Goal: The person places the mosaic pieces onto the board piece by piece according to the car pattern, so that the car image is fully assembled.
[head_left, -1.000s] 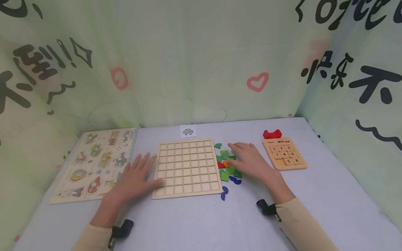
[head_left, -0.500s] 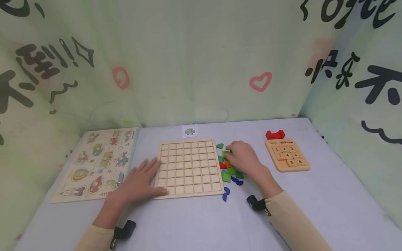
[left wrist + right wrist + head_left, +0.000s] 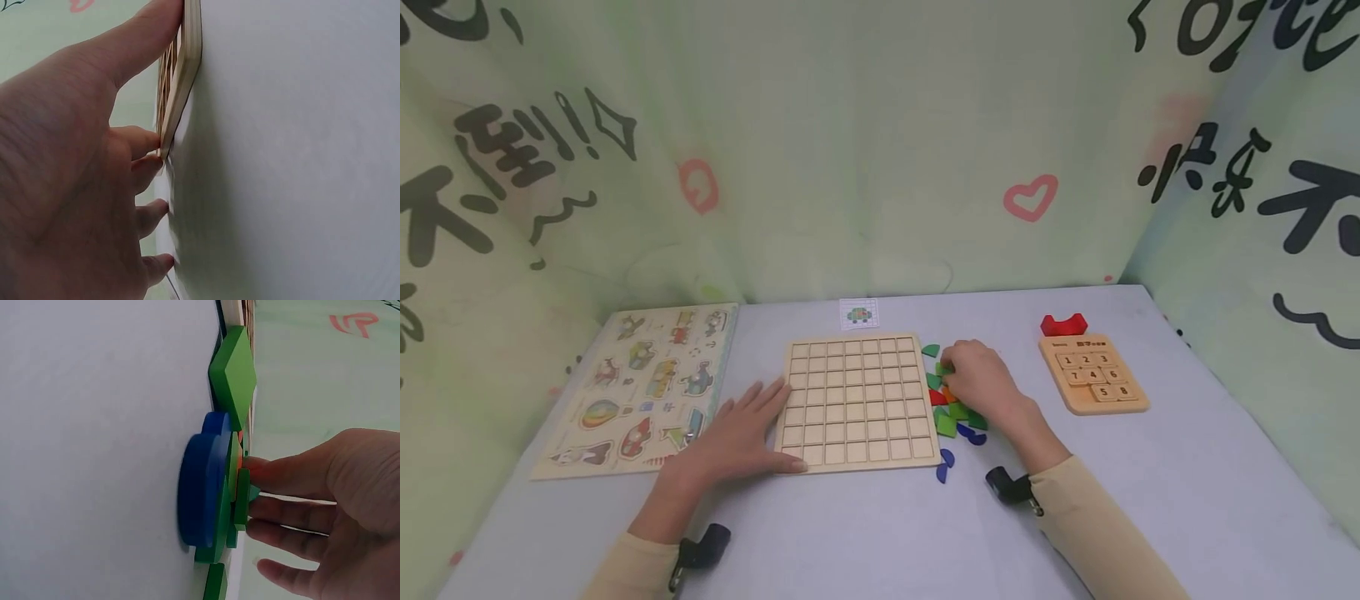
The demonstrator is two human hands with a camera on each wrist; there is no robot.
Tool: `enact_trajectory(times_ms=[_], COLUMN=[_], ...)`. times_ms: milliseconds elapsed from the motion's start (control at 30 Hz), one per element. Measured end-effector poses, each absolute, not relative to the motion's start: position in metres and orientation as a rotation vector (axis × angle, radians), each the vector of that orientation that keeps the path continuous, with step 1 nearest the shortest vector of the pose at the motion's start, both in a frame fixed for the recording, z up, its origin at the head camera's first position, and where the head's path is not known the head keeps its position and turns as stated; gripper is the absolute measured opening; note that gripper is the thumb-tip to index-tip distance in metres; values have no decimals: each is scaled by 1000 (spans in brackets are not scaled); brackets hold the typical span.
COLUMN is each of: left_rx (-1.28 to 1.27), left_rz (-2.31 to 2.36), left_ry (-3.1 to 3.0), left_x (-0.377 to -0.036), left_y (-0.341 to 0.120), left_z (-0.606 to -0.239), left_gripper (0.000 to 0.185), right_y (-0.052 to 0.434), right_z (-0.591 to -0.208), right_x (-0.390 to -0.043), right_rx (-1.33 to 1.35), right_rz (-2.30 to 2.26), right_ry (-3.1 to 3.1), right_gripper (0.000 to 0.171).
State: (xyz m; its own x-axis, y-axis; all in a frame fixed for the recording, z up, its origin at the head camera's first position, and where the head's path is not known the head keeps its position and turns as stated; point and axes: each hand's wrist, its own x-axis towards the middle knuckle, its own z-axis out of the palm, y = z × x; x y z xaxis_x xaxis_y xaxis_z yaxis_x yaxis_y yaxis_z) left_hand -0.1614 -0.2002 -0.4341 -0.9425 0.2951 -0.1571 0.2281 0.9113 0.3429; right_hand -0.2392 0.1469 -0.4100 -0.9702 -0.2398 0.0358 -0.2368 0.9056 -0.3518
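Pile of coloured pieces just right of the grid board, mid-desk. Right hand on the pile, grip pinching a green piece between thumb and fingers. Left hand flat, grip relaxed, thumb pressing the board's near left corner. Animal puzzle at left edge, number board toward right edge.

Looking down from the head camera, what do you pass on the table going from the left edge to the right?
Animal picture puzzle → left hand → wooden grid board → pile of coloured pieces with the right hand on it → number tile board.
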Motion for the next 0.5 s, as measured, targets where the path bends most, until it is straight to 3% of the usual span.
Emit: enact_trajectory(times_ms=[500], left_rx=[414], left_rz=[481], left_ry=[2853], left_x=[-164], left_y=[-201], left_z=[-433], left_gripper=[126], right_y=[130], right_z=[-394], right_x=[-234], right_rx=[-603], right_rz=[-604], right_ry=[3095], right_gripper=[11])
